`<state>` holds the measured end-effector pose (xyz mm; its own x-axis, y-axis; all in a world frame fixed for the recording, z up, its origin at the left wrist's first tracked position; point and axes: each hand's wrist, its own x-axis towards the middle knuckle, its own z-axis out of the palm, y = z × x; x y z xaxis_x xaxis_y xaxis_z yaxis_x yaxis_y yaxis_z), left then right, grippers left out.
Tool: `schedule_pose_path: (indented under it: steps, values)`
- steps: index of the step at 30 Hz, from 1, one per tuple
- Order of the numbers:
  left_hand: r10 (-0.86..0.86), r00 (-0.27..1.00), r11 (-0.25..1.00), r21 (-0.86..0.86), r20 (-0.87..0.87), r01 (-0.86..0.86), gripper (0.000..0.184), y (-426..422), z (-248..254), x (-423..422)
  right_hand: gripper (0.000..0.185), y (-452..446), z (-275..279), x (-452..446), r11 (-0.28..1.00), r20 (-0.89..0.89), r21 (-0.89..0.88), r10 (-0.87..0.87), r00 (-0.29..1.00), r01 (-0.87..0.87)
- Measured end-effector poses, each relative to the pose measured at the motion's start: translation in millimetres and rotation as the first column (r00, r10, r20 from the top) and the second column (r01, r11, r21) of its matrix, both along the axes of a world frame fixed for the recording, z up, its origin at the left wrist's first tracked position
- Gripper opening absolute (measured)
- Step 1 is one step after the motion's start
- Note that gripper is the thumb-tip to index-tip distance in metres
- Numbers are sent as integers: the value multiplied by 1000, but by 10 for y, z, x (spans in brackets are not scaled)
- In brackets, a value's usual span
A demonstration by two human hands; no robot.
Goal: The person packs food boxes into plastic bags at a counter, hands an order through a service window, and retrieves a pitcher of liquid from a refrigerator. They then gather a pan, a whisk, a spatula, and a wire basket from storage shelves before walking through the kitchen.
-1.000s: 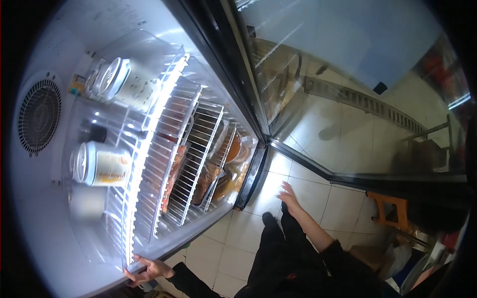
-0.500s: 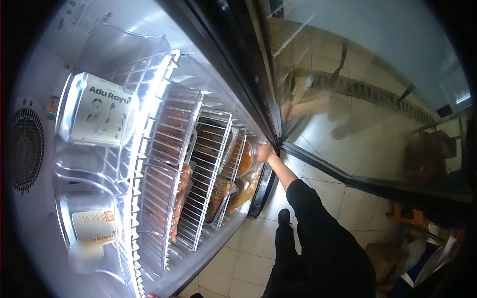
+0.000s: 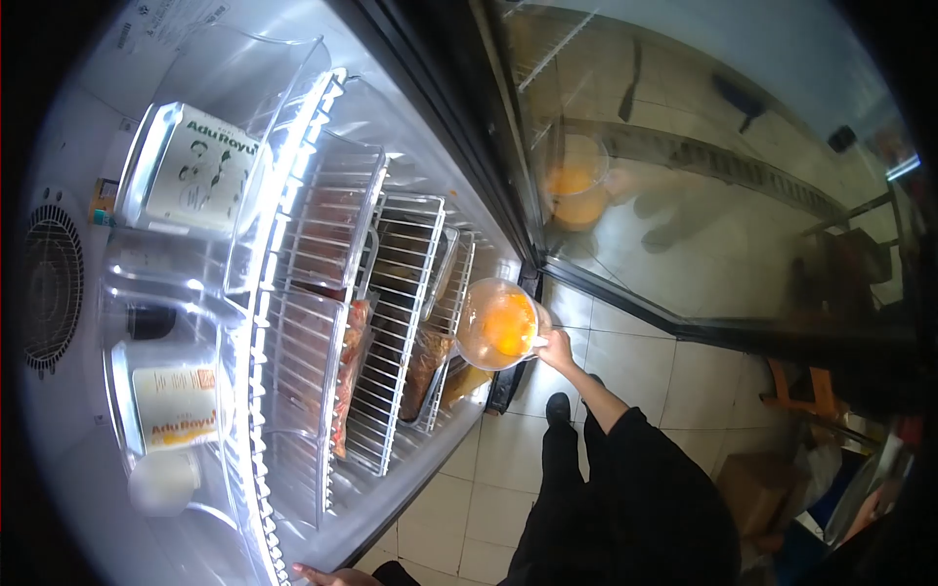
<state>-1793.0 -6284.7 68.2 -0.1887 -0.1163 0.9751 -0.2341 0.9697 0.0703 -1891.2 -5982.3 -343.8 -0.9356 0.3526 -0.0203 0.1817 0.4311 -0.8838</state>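
Note:
My right hand (image 3: 555, 348) is closed round the handle of a clear pitcher (image 3: 496, 324) with orange contents. The pitcher is at the front opening of the lit fridge, beside the lower racks. At the bottom edge of the view, my left hand (image 3: 327, 576) is near the fridge's front edge, partly cut off, with one finger stretched out. Two labelled tubs, one with green print (image 3: 202, 173) and one with orange print (image 3: 176, 405), sit on the top shelf. Wire racks (image 3: 403, 283) below hold clear bins, a bag of red food (image 3: 352, 376) and a bag of brown food (image 3: 426, 366).
The open glass door (image 3: 684, 234) extends to the upper right and reflects the pitcher. On the tiled floor (image 3: 616, 381) at the right are an orange stool (image 3: 816, 391) and a cardboard box (image 3: 757, 488). My legs are at the lower middle.
My right hand has gone into the lower fridge, taken hold of the pitcher and brought it out toward the front. The view has also shifted, and more of my left hand shows than half a second ago.

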Motion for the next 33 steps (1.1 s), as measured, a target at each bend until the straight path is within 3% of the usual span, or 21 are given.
schedule_pose_path:
  steps: [2, 3, 5, 7, 8, 9, 12, 14, 16, 17, 19, 20, 21, 23, 24, 25, 26, 29, 31, 32, 33]
  values:
    - [10, 1000, 998, -59, 8, -10, 29, 49, 15, -48, 18, 115, 169, 335, 998, 73, -7, -62, 995, 62]
    - [-40, 999, 999, 28, -28, 41, 28, 100, 17, -68, 20, 180, 218, 522, 998, 28, 4, -62, 998, 62]
    - [-12, 999, 1000, -26, -51, 10, 25, 226, 96, -103, 22, 306, 473, 960, 993, 67, 28, -113, 991, 111]
    - [-3, 999, 996, 93, -50, 7, 24, 108, 14, -55, 17, 442, 709, 1444, 966, 221, -191, -130, 967, 174]
    - [31, 999, 996, -83, -25, -33, 24, 142, 83, -64, 17, 482, 840, 1697, 929, 206, -280, -187, 960, 241]
    - [-21, 1000, 999, -24, -18, 20, 25, 76, 46, -45, 18, 519, 995, 1920, 881, 197, -366, -241, 950, 300]
    - [-1, 991, 1000, -9, 134, 2, 29, 47, 57, 26, 9, 678, 1727, 2501, 806, 260, -396, -362, 895, 441]
    - [-108, 993, 941, 326, 50, 86, 35, 463, 207, -15, 6, 840, 1735, 3063, 764, 334, -409, -384, 861, 499]
    - [-288, 954, 954, 60, -77, 293, 33, 608, 137, -16, 15, 1000, 1586, 3646, 739, 303, -371, -476, 825, 562]
    - [-310, 951, 951, -16, 7, 310, 32, 803, 77, 55, 15, 1028, 1639, 3841, 741, 302, -372, -473, 828, 559]
    - [-438, 895, 893, -80, 82, 444, 29, 1444, -114, 170, 26, 1111, 1908, 4226, 534, 328, -289, -725, 606, 795]
    - [-515, 804, 847, 35, 297, 530, 44, 1897, -189, 445, 26, 1195, 2122, 4369, 545, 319, -287, -721, 615, 788]
    - [-902, 387, 430, 444, 189, 786, 43, 2301, -482, 599, 26, 1271, 2391, 4515, 519, 332, -336, -716, 615, 786]
    - [-834, 203, 425, 362, 514, 830, 46, 3118, -742, 936, 27, 1578, 2780, 4803, 514, 336, -380, -698, 633, 769]
    - [-898, 47, 187, 284, 437, 940, 40, 3625, -80, 1046, 26, 1698, 2920, 4959, 532, 337, -392, -677, 655, 751]
    - [-862, -206, -31, 358, 463, 933, 36, 4030, 45, 1161, 24, 1788, 3030, 5093, 543, 336, -408, -658, 673, 734]
    - [-891, 4, 16, 23, 454, 1000, 35, 4415, 228, 1280, 24, 1868, 3136, 5222, 546, 335, -411, -655, 678, 730]
    - [-711, 231, -14, -342, 664, 940, 39, 5256, 498, 1529, 27, 2109, 3266, 5555, 588, 305, -393, -642, 703, 707]
    - [-713, 351, 212, -291, 607, 933, 39, 5813, 218, 1491, 41, 2243, 3171, 5760, 481, 256, -369, -770, 584, 795]
    - [-516, 707, 410, -586, 483, 699, 39, 6143, -172, 1275, 41, 2300, 3188, 5818, 491, 256, -373, -761, 596, 787]
    - [-249, 937, 497, -798, 246, 342, 39, 6317, -451, 1108, 39, 2345, 3217, 5869, 524, 231, -381, -743, 628, 761]
